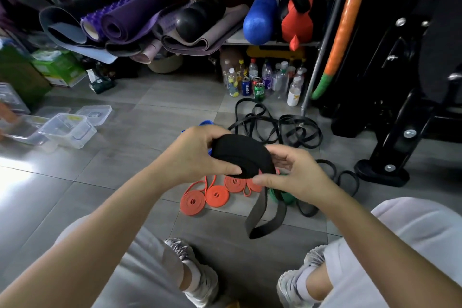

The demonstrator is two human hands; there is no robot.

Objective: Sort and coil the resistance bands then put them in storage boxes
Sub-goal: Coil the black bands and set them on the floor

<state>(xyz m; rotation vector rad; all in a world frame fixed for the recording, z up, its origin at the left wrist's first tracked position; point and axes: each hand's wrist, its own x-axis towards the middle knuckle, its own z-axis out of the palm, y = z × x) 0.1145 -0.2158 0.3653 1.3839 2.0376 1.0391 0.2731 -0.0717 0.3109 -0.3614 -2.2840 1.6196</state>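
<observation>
A wide black resistance band [243, 155], partly wound into a coil, is held in mid-air above the floor. My left hand [197, 155] grips the coil from the left, thumb pressed on its face. My right hand [297, 177] pinches the coil's right edge, and the band's loose loop [265, 220] hangs down below it. On the tiles beneath lie several coiled orange bands [205, 197], a green band [281, 196] mostly hidden by my right hand, and a blue band [206, 122] peeking out behind my left hand. Loose black bands [287, 127] sprawl further back.
Clear plastic storage boxes [67, 130] and a lid [95, 114] sit on the floor at left. Bottles and cans [265, 82] stand under a shelf of rolled mats [130, 20]. A black machine base [390, 162] stands at right. My knees and shoes frame the bottom.
</observation>
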